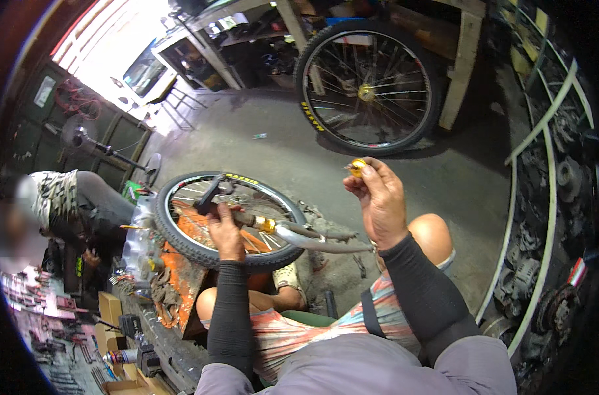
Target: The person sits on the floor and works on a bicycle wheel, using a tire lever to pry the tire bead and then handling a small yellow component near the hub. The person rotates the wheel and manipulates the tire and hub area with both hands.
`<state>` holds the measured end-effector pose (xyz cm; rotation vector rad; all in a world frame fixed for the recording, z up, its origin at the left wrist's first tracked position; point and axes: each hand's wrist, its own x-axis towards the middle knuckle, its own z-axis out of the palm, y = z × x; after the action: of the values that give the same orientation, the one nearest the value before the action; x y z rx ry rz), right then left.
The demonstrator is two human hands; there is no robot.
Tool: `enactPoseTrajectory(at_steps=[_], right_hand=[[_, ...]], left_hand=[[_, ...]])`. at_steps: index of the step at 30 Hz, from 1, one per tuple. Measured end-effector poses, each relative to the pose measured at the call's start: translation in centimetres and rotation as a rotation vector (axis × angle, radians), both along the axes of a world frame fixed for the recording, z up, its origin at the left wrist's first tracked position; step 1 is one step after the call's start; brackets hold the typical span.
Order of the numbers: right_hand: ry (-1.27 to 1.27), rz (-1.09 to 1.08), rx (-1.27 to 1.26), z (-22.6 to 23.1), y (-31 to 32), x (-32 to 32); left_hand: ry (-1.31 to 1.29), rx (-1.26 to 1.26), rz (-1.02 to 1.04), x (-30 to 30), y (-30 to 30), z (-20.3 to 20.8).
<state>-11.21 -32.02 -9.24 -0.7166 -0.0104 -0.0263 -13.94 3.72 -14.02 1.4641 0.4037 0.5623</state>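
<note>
My right hand (381,204) is raised over my right knee. Its thumb and fingers pinch a small shiny gold metal part (358,167), whose exact kind I cannot make out. At the left, my left hand (227,236) is closed round the upper end of a bicycle fork (312,240). A gold ring (265,224) sits below its tube, and silver legs run right toward my lap. Just beyond the left fingers a black angled piece (210,195) sticks up; whether it joins the fork is unclear. Beneath lies a bicycle wheel (181,245) with a black knobbly tyre.
An orange, worn stand (187,280) supports the lying wheel. Another wheel (367,85) with a gold hub leans against a wooden bench. A person (82,204) bends over at the left, near tools. Metal parts fill a rack (543,250) at the right. A fan (82,137) stands far left.
</note>
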Motion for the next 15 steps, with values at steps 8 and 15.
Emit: enactPoseTrajectory(at_steps=[8,15], right_hand=[[-0.012,-0.019,0.006,0.2,-0.7,0.3],[-0.014,-0.027,-0.01,0.3,-0.8,0.5]], left_hand=[[-0.008,-0.032,0.072,-0.7,0.9,1.9],[-0.012,-0.074,0.108,-1.3,1.5,2.1]])
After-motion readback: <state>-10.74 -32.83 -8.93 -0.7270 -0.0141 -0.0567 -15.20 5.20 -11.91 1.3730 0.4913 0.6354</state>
